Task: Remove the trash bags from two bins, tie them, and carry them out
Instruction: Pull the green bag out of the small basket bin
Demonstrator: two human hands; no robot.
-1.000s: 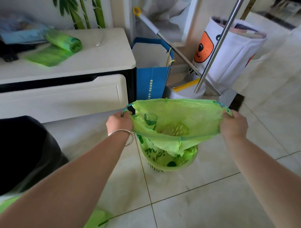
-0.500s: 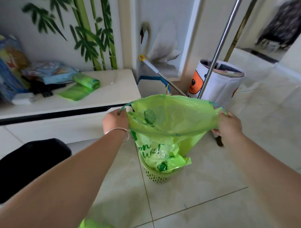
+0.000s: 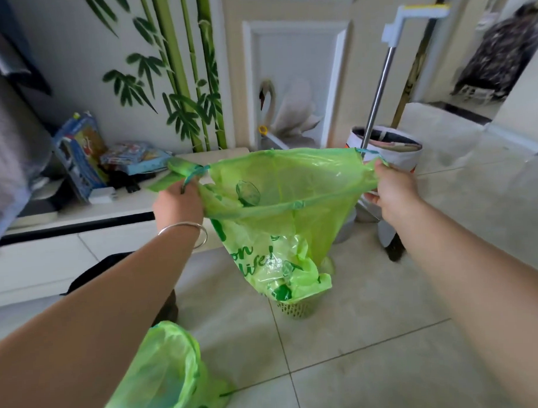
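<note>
A translucent green trash bag (image 3: 280,221) hangs in the air, its mouth stretched wide between my hands. My left hand (image 3: 177,204) grips the left rim at a teal drawstring loop. My right hand (image 3: 389,190) grips the right rim. Crumpled green trash sits in the bag's bottom. Under it, a small green lattice bin (image 3: 295,308) stands on the floor, mostly hidden by the bag. A second green trash bag (image 3: 164,378) lies on the tiles at lower left, under my left forearm.
A low white cabinet (image 3: 95,237) at left carries boxes, packets and a roll of green bags (image 3: 181,167). A metal mop pole (image 3: 377,99) rises behind the bag beside a white paper sack (image 3: 397,147). A black object (image 3: 117,267) sits by the cabinet. Tiled floor stretches right.
Both hands have lifted the green bag upward, out of the small bin, until its bottom hangs above the rim. The view has tilted up, and the second bag shows at lower left.
</note>
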